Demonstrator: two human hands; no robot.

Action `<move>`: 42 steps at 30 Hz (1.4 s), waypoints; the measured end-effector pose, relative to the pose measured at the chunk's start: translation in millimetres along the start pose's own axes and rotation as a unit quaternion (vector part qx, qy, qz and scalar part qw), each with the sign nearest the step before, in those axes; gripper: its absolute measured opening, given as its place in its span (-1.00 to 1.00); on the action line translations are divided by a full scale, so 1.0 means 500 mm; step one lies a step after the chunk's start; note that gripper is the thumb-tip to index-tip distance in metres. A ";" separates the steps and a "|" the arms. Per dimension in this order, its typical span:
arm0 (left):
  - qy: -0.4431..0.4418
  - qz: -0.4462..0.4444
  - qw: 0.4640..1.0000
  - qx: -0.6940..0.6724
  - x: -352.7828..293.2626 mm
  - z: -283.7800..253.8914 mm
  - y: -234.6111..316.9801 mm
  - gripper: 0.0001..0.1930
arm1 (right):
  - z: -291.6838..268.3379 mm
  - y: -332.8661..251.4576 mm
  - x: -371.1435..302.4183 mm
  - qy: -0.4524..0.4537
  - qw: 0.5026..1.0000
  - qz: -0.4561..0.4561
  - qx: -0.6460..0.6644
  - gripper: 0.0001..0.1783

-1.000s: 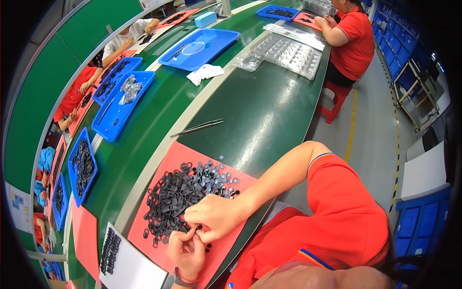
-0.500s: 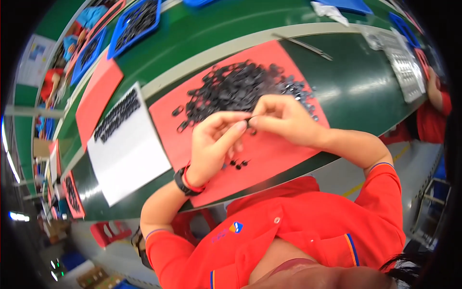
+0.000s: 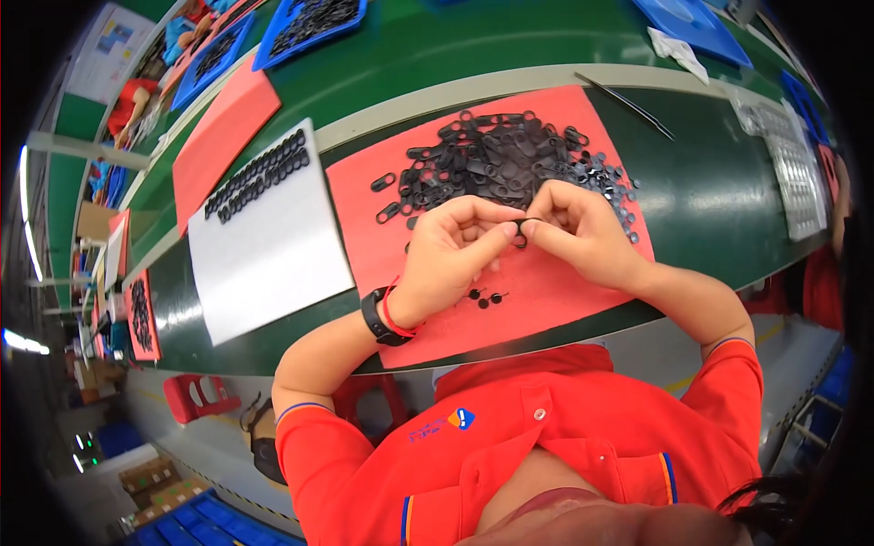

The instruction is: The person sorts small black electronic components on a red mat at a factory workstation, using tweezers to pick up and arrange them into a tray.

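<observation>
My left hand (image 3: 458,247) and my right hand (image 3: 583,238) meet over the pink mat (image 3: 382,314), fingertips pinched together on one small black looped part (image 3: 520,238). Fingers cover most of it. Just beyond them lies a heap of black looped parts (image 3: 492,159), each an elongated piece with a ring at one end. Small round grey discs (image 3: 612,180) are scattered at the heap's right side. Several tiny black round pieces with thin stems (image 3: 484,298) rest on the mat near my left wrist.
Left of the mat, a white board (image 3: 269,273) carries two rows of black parts (image 3: 259,177). Tweezers (image 3: 628,107) lie beyond the mat at right, near a clear tray (image 3: 792,173). Blue trays (image 3: 309,27) of black parts stand at far left. Another person's arm (image 3: 842,205) shows at the right edge.
The whole view has shifted, so the mat and hands appear further right. Both hands keep pinching the small black part, with little change in their pose.
</observation>
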State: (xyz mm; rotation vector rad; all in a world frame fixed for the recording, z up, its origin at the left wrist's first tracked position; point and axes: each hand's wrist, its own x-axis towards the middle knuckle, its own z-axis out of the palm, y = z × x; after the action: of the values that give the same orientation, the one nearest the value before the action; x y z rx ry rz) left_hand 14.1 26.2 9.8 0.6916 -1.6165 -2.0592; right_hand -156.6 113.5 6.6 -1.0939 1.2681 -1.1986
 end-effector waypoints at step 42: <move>0.473 0.085 0.699 0.529 -0.192 -0.638 0.103 -0.90 | 0.042 0.009 -0.023 -0.018 0.941 -0.180 -0.287 -0.96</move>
State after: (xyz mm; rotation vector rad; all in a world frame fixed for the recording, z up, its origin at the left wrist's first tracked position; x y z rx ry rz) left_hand 289.0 -168.6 8.9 1.5233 -1.8578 -0.1924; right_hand -135.1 123.9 3.9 -1.8287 1.4758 -1.0834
